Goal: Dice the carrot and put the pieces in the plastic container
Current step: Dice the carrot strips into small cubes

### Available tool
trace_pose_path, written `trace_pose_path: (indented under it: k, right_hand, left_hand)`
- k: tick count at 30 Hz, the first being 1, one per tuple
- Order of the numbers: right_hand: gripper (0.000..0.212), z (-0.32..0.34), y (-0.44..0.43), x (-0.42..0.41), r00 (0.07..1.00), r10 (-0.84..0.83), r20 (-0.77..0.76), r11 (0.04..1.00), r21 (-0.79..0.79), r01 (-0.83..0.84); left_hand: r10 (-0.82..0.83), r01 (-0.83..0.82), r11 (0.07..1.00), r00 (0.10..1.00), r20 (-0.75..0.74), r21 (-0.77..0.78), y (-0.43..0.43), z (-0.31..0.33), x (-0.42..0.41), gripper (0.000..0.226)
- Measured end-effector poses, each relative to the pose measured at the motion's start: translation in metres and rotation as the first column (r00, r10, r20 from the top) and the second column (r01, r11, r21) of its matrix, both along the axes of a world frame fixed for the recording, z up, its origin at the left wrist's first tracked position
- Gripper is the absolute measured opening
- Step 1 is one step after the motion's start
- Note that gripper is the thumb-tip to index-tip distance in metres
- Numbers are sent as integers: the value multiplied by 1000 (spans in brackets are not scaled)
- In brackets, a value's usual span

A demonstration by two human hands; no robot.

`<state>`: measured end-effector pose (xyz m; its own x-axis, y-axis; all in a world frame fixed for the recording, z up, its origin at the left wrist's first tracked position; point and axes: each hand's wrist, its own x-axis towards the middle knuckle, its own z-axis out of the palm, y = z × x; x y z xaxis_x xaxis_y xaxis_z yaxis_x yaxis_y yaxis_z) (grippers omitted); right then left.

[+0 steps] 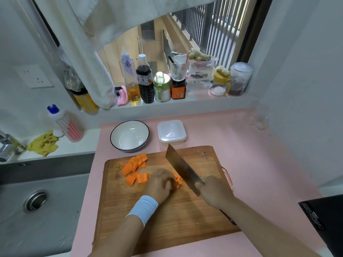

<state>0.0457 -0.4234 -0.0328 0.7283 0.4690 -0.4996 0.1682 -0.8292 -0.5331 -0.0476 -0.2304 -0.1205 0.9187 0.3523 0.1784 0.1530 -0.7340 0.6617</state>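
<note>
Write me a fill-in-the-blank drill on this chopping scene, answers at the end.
1. The right hand grips the cleaver; the wristband sits on the ____ wrist.
2. The plastic container stands ____ of the bowl.
3. The plastic container is ____ inside.
4. The carrot slices lie on the wooden board, which rests on a ____ countertop.
Answers: left; right; empty; pink.
</note>
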Motion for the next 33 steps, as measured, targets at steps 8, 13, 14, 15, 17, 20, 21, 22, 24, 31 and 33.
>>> trace_pose_path:
  k: [8, 13, 14, 15, 17, 20, 21, 22, 24, 31, 33]
  right_hand:
    - [26, -10, -16, 6, 740, 458, 492, 889, -254, -381]
    - [25, -11, -13, 6, 654, 509, 560, 858, -277, -432]
    - [21, -13, -12, 6, 647, 519, 559, 852, -277, -444]
    - [20, -16, -12, 6, 641, 528, 557, 846, -278, -455]
    - [24, -23, -11, 7, 630, 547, 552, 834, -290, -469]
    - [19, -31, -11, 9, 605, 564, 562, 821, -310, -479]
    - [18, -32, -11, 9, 600, 573, 558, 816, -314, -486]
    - [19, -32, -10, 8, 594, 581, 557, 809, -314, -497]
    - [17, -30, -11, 7, 577, 587, 568, 802, -311, -510]
    - [21, -21, -7, 3, 563, 616, 551, 783, -352, -513]
    - [25, -20, -7, 3, 571, 605, 554, 791, -338, -510]
  left_hand:
    - [348, -359, 871, 933, -94, -335, 47, 48, 18, 38]
    - [-108, -37, 957, 875, -473, -287, 23, 58, 41, 42]
    - [-144, -1, 961, 851, -505, -276, 17, 57, 44, 41]
    - [-169, 19, 959, 840, -516, -283, 12, 55, 47, 41]
    - [-187, 22, 952, 831, -525, -304, 7, 50, 52, 44]
    - [-159, 6, 961, 833, -530, -278, 6, 44, 55, 50]
    - [-148, -2, 960, 846, -512, -281, 7, 43, 55, 52]
    - [-138, -9, 958, 860, -491, -286, 7, 43, 55, 53]
    - [-138, 6, 962, 871, -472, -271, 8, 43, 53, 55]
    - [-248, 186, 968, 801, -545, -168, 5, 41, 51, 59]
    - [-142, 80, 986, 858, -493, -145, 12, 42, 49, 55]
